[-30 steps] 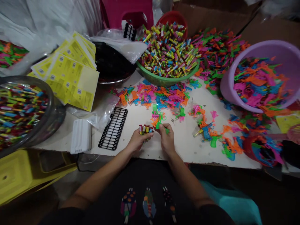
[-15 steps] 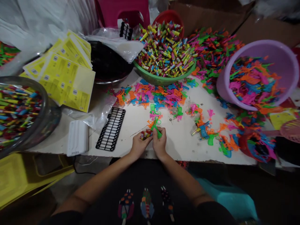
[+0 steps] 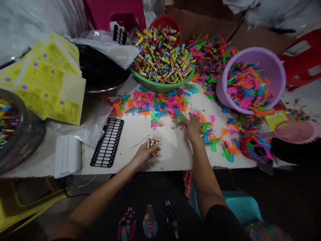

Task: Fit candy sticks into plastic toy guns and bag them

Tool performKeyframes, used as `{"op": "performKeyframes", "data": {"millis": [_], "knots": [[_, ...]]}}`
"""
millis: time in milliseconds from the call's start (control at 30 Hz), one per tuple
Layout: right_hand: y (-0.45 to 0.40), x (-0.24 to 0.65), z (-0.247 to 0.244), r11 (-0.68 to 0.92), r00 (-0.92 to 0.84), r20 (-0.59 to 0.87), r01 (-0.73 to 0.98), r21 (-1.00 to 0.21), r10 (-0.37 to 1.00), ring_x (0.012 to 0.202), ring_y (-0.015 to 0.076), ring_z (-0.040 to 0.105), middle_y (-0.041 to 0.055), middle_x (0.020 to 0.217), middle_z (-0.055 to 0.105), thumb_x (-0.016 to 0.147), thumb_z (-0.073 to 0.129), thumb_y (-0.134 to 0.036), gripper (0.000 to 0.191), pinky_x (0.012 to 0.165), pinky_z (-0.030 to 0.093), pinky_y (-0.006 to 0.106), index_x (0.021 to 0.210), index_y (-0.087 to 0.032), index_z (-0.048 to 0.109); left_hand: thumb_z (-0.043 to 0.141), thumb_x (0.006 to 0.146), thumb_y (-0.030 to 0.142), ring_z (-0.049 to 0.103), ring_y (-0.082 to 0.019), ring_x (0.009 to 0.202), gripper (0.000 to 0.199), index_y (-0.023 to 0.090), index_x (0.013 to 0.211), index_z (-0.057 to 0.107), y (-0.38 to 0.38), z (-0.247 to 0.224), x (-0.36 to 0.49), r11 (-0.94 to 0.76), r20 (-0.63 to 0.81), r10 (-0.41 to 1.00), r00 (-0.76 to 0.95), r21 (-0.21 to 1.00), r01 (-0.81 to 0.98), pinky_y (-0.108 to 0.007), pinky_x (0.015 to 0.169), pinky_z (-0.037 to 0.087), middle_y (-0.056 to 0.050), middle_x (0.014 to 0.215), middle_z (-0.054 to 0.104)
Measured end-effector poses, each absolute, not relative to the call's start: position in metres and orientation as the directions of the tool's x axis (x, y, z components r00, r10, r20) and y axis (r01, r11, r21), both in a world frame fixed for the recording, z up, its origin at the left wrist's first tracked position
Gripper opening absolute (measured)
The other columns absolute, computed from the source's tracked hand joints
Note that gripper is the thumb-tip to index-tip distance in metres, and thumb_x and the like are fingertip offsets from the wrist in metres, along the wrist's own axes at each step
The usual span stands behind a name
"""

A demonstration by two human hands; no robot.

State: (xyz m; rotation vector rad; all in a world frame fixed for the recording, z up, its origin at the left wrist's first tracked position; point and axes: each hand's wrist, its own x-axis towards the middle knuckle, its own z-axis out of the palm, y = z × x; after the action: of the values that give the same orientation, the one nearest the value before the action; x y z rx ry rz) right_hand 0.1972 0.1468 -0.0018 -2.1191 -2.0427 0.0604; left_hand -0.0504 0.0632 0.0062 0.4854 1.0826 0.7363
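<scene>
My left hand [image 3: 143, 155] is closed around several small candy-like tubes [image 3: 151, 144] with red and yellow parts, just above the near part of the table. Farther right, my right hand [image 3: 192, 129] reaches forward over the table, palm down, fingers apart and slightly blurred. Its fingertips are beside a small green and pink toy piece [image 3: 179, 120]; whether they touch it I cannot tell. Small plastic toy guns [image 3: 206, 132] in blue, green and orange lie right of that hand. A green toy gun [image 3: 153, 117] and a pink piece [image 3: 156, 126] lie between the hands.
A black plastic rack [image 3: 107, 142] and a white box-shaped device [image 3: 67, 156] lie at left, near yellow printed sheets [image 3: 50, 90]. Behind stands a green basin [image 3: 160, 87] heaped with tubes. A purple bucket [image 3: 273, 67] of toy pieces lies tilted at right.
My hands have separated. The right one has moved right and forward, and the green toy gun it held is out of it. My left hand keeps the tubes. The view has shifted right.
</scene>
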Motion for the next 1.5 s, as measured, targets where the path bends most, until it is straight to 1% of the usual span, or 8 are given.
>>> {"op": "performKeyframes", "data": {"millis": [200,300,433,567,867,1267,1367,1500], "knots": [[0.158,0.174,0.007,0.131,-0.139,-0.026,0.969,-0.208,0.990,0.119,0.0334,0.036,0.0097,0.122,0.052,0.065,0.066,-0.022,0.019,0.097,0.021,0.056,0.084,-0.020,0.063,0.070,0.061,0.039,0.052,-0.007,0.050,0.038,0.012,0.084,0.057,0.062,0.001,-0.068,0.621,-0.604,0.780,0.163,0.717,-0.316,-0.014,0.036,0.030,-0.003,0.070,0.060],[0.138,0.152,0.019,0.001,-0.022,-0.034,0.853,-0.522,0.999,0.091,0.0262,0.057,0.0092,0.086,0.066,0.067,0.065,-0.036,0.021,0.090,0.034,0.049,0.076,-0.017,0.060,0.069,0.061,0.039,0.051,-0.006,0.050,0.040,0.013,0.089,0.058,0.063,-0.001,-0.070,0.576,-0.579,0.809,0.095,0.752,-0.322,-0.014,0.036,0.029,-0.002,0.072,0.060],[0.107,0.106,0.022,-0.204,0.073,-0.192,0.271,-0.941,0.979,0.069,0.0175,0.061,0.0037,0.068,0.065,0.073,0.050,-0.053,0.037,0.072,0.047,0.035,0.077,-0.018,0.058,0.067,0.065,0.039,0.041,-0.004,0.041,0.046,0.014,0.102,0.060,0.064,0.000,-0.058,0.497,-0.487,0.867,0.103,0.834,-0.241,-0.015,0.037,0.028,0.003,0.057,0.054],[0.090,0.071,0.013,-0.252,-0.029,-0.251,-0.071,-0.965,0.968,0.076,0.0171,0.062,0.0029,0.075,0.066,0.071,0.053,-0.054,0.036,0.070,0.050,0.031,0.074,-0.019,0.059,0.065,0.067,0.037,0.040,-0.004,0.041,0.043,0.016,0.105,0.061,0.064,0.002,-0.052,0.419,-0.403,0.907,0.118,0.892,-0.171,-0.016,0.040,0.030,0.004,0.055,0.053],[0.085,0.060,0.018,-0.378,-0.047,-0.383,-0.307,-0.873,0.923,0.073,0.0170,0.064,0.0014,0.078,0.066,0.067,0.061,-0.049,0.034,0.061,0.053,0.031,0.084,-0.020,0.053,0.068,0.065,0.030,0.059,-0.016,0.081,0.030,0.018,0.092,0.067,0.061,0.006,-0.059,0.264,-0.265,0.964,0.007,0.961,-0.077,-0.025,0.074,0.044,-0.004,0.090,0.067],[0.073,0.048,0.010,-0.267,0.160,-0.286,-0.127,-0.955,0.945,0.064,0.0137,0.060,0.0027,0.067,0.064,0.074,0.051,-0.051,0.035,0.062,0.048,0.027,0.072,-0.016,0.057,0.060,0.071,0.019,0.059,-0.012,0.075,0.022,0.019,0.092,0.066,0.052,-0.002,-0.051,-0.187,0.189,0.982,0.017,0.953,0.237,-0.023,0.069,0.046,-0.004,0.082,0.065],[0.078,0.068,0.018,-0.284,0.132,-0.283,-0.012,-0.959,0.950,0.061,0.0138,0.057,0.0026,0.065,0.062,0.073,0.047,-0.057,0.042,0.059,0.046,0.027,0.071,-0.016,0.057,0.060,0.072,0.023,0.059,-0.014,0.083,0.024,0.020,0.095,0.065,0.054,0.003,-0.046,-0.143,0.129,0.988,0.086,0.973,0.180,-0.026,0.075,0.046,-0.006,0.091,0.065],[0.096,0.146,0.039,-0.378,0.213,-0.313,0.562,-0.736,0.926,0.063,0.0179,0.055,0.0024,0.056,0.057,0.062,0.055,-0.062,0.046,0.061,0.042,0.030,0.059,-0.016,0.057,0.058,0.073,0.041,0.058,-0.013,0.065,0.038,0.014,0.100,0.062,0.061,0.002,-0.052,0.278,-0.283,0.956,0.078,0.958,0.066,-0.021,0.052,0.043,-0.007,0.081,0.064]]}}
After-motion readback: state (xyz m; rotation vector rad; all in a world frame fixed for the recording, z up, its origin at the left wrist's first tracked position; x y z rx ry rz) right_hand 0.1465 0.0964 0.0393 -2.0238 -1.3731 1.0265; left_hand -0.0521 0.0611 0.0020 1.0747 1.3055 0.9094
